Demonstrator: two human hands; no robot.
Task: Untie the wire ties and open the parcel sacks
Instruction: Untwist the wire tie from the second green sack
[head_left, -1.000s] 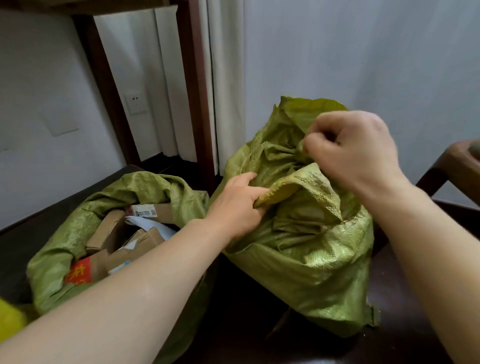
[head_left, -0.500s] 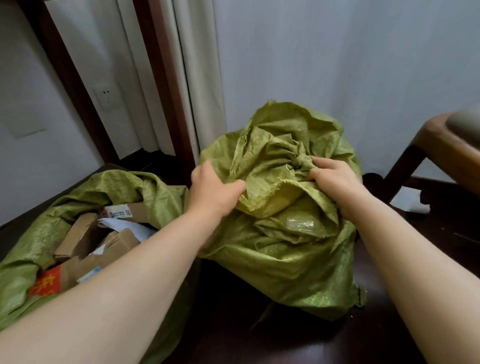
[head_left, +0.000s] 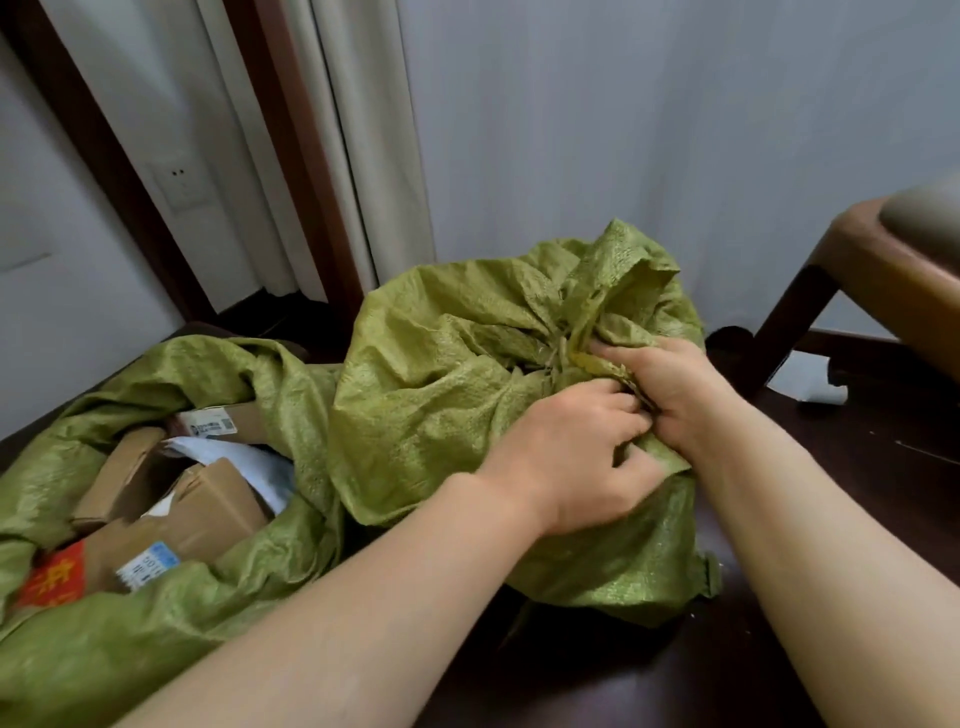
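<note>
A tied green woven sack (head_left: 441, 405) stands on the dark floor in the middle, its mouth bunched into a knot at the top right. A thin wire tie (head_left: 558, 353) shows at the bunched neck. My right hand (head_left: 670, 384) grips the gathered cloth just right of the neck. My left hand (head_left: 582, 457) lies against it, fingers curled into the folds of the sack below the neck. A second green sack (head_left: 218, 597) lies open at the left, showing cardboard parcels (head_left: 208, 514).
A brown chair (head_left: 883, 280) stands at the right, with a white paper scrap (head_left: 810, 384) under it. Behind the sacks are a grey wall, a pale curtain (head_left: 363, 156) and a dark wooden post (head_left: 291, 156). The floor (head_left: 857, 467) is dark wood.
My left hand moved from the sack's left side over to the neck, beside my right hand. The sack's top has been pulled to the right and its upper folds flattened.
</note>
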